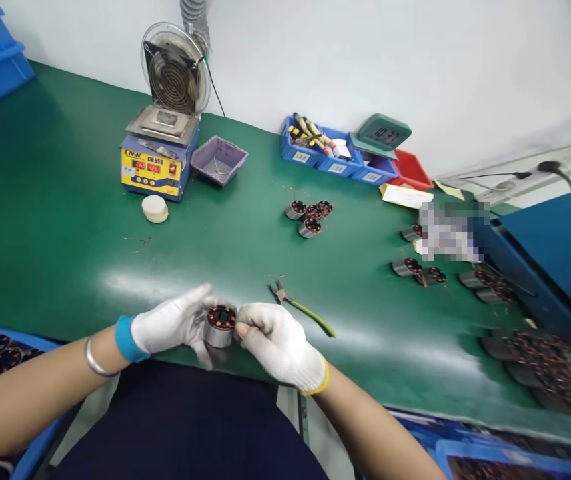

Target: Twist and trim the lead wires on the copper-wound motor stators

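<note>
A motor stator (pixel 219 331), a silvery ring with black slots and copper windings, stands upright between my hands near the table's front edge. My left hand (pixel 175 325), in a white glove with a blue cuff, curves around its left side, some fingers spread and slightly blurred. Gloved in white with a yellow hem, my right hand (pixel 279 343) has its thumb and fingers pinched at the stator's right rim; whatever lies in that pinch is hidden. Green-handled cutting pliers (pixel 305 308) lie just beyond my right hand.
Several stators (pixel 309 228) sit mid-table, with more (pixel 550 367) at the right beside a blue machine (pixel 555 260). A solder pot (pixel 155 163) and purple tray (pixel 219 160) stand back left. Blue tool bins (pixel 335 165) line the wall below a clock (pixel 383 132).
</note>
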A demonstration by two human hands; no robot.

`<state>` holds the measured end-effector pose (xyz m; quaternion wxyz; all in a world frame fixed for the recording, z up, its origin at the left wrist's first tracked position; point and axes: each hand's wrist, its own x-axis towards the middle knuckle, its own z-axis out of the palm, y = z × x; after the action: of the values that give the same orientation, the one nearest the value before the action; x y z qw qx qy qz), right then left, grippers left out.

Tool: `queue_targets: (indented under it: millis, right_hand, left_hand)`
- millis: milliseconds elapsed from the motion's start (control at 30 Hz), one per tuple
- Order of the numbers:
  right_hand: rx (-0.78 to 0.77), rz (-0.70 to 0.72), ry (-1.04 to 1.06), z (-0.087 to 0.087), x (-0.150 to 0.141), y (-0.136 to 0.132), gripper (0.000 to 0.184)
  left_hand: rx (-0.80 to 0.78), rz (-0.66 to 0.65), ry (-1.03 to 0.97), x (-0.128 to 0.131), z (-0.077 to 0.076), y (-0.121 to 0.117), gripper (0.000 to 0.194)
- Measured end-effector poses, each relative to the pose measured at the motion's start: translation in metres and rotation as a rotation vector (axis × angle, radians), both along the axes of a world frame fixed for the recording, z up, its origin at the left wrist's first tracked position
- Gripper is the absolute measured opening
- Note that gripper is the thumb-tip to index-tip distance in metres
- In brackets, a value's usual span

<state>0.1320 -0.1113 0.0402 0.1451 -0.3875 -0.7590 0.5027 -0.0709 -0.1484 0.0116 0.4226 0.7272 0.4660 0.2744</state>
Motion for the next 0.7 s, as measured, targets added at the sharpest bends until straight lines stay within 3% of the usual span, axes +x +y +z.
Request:
queue_targets:
  millis: [33,100,200,267,300,367,400,467,533,600,700]
  right_hand:
    - [0.005,-0.019,-0.023,0.000,0.000,0.001,0.020]
    - [-0.157,-0.078,0.021,-0.003,-0.001,0.002,0.020]
    - [-0.378,-0.127,0.137,-0.008,-0.002,0.002,0.024]
    - [-0.323,-0.109,0.123,-0.009,-0.002,0.002,0.022]
    - [-0.268,-0.099,0.090,-0.009,-0.002,0.001,0.021]
    - [-0.197,-0.098,0.026,-0.008,-0.002,0.002,0.019]
    - [-0.207,-0.110,0.009,-0.007,-0.002,0.002,0.018]
    - [-0.292,-0.138,0.019,-0.007,-0.002,0.003,0.018]
    - [-0.347,-0.148,0.048,-0.008,-0.001,0.005,0.017]
    - [-0.234,-0.114,0.021,-0.010,-0.001,0.006,0.017]
    - [0.080,-0.019,-0.132,-0.016,0.000,0.006,0.017]
  left_hand:
    - [-0.023,0.022,-0.017,0.002,-0.001,-0.001,0.037]
    - [0.048,0.108,-0.050,0.004,-0.005,-0.003,0.030]
    - [0.233,0.248,-0.083,0.005,-0.010,-0.005,0.046]
    - [0.077,0.273,-0.136,0.009,-0.012,-0.002,0.046]
    - [-0.063,0.203,-0.156,0.011,-0.013,0.001,0.041]
    - [-0.190,0.123,-0.176,0.014,-0.013,0.005,0.041]
    - [-0.167,0.141,-0.175,0.014,-0.014,0.006,0.039]
    - [0.049,0.252,-0.154,0.013,-0.015,0.003,0.038]
    - [0.297,0.309,-0.133,0.010,-0.017,-0.001,0.059]
    - [0.343,0.179,-0.105,0.009,-0.019,-0.002,0.070]
    - [0.193,-0.046,0.007,0.009,-0.022,0.004,0.049]
